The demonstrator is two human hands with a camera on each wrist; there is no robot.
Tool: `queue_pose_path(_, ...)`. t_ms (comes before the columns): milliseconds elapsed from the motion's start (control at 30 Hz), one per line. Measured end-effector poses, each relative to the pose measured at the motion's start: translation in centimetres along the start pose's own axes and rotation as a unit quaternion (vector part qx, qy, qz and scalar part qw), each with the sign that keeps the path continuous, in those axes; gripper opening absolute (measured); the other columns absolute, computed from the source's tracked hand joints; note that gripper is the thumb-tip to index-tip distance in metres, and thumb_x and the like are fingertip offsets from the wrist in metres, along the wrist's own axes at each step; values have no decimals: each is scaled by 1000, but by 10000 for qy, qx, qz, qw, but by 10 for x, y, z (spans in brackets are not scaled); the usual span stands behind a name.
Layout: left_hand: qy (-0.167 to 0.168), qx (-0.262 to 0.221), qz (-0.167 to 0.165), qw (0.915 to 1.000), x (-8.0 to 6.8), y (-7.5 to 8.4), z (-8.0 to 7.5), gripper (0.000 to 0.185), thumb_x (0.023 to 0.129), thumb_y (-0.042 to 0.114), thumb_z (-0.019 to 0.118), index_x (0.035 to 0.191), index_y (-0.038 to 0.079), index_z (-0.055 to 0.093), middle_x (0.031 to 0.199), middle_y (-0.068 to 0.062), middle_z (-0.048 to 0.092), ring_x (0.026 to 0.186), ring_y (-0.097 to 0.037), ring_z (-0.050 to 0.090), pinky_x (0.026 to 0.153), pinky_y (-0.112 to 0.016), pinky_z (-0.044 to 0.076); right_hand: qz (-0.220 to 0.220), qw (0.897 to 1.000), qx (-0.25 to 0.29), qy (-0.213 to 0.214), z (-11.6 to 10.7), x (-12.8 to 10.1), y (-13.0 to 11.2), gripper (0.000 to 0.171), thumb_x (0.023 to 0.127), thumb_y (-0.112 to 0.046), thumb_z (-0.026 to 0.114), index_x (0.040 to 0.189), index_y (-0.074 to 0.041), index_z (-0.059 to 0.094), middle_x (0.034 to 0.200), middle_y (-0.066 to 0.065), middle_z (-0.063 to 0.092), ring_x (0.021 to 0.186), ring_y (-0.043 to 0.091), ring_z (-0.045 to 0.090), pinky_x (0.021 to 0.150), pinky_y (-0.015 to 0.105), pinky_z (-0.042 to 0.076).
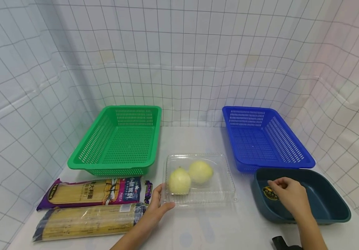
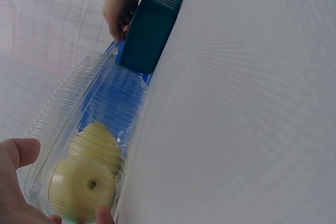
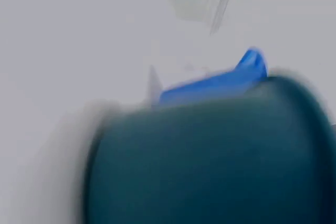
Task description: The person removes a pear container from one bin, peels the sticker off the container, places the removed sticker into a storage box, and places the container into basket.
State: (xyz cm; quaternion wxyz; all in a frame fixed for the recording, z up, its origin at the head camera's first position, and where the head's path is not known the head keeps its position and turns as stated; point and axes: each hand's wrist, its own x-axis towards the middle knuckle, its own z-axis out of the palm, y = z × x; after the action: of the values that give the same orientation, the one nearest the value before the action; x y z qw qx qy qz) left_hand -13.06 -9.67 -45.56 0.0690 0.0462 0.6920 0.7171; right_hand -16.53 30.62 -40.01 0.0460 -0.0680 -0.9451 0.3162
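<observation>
A clear plastic clamshell box [image 1: 226, 189] lies in the middle of the white table with two pale yellow fruits [image 1: 179, 181] [image 1: 200, 172] inside. My left hand [image 1: 158, 205] holds its front left corner, thumb up the left side and fingers along the front edge. In the left wrist view the box [image 2: 63, 98] and the fruits [image 2: 81, 187] fill the lower left, next to my thumb [image 2: 16, 153]. My right hand [image 1: 287, 195] hovers with curled fingers over the left part of a dark teal tray [image 1: 332, 189]. Whether it holds the tray [image 2: 152, 24] is unclear. The right wrist view is blurred and mostly shows the tray [image 3: 210, 161].
A green basket [image 1: 114, 139] stands at the back left and a blue basket [image 1: 260, 139] at the back right, just behind the tray. Two long packs of pasta [image 1: 95, 192] [image 1: 85, 220] lie at the front left. Grid-patterned sheets wall in the table.
</observation>
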Motion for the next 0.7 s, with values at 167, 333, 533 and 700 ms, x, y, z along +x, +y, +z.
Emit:
queue_pose_path(167, 4, 14, -81, 10000, 1, 3, -2, 79, 91, 6, 59, 148, -7, 6, 156, -32, 2, 143, -48, 1, 113, -60, 10, -636, 9922, 898, 590, 16, -8, -31, 38, 96, -37, 62, 102, 0, 67, 83, 8, 64, 71, 15, 58, 55, 26, 49)
queue_pose_path(333, 7, 37, -204, 9998, 2, 4, -3, 80, 91, 9, 59, 149, -4, 6, 157, -30, 1, 143, -47, 0, 113, -60, 10, -1204, 9736, 1846, 600, 40, -13, -60, 31, 98, -28, 60, 112, -1, 67, 99, 13, 70, 84, 10, 66, 68, 18, 53)
queue_pose_path(533, 4, 44, -323, 9995, 1, 2, -2, 79, 91, 10, 59, 150, -2, 7, 158, -30, 1, 143, -47, 1, 113, -61, 11, -871, 9691, 2306, -54, 67, -10, -76, 46, 102, -32, 51, 132, 4, 55, 127, 22, 59, 118, 32, 57, 99, 41, 47)
queue_pose_path(700, 44, 47, -300, 9995, -1, 2, -1, 77, 91, 9, 60, 149, -2, 10, 158, -29, 1, 144, -46, -4, 113, -61, 5, -607, 9634, 2585, -358, 81, -5, -76, 52, 104, -29, 46, 139, 9, 44, 139, 29, 48, 130, 41, 43, 107, 54, 35)
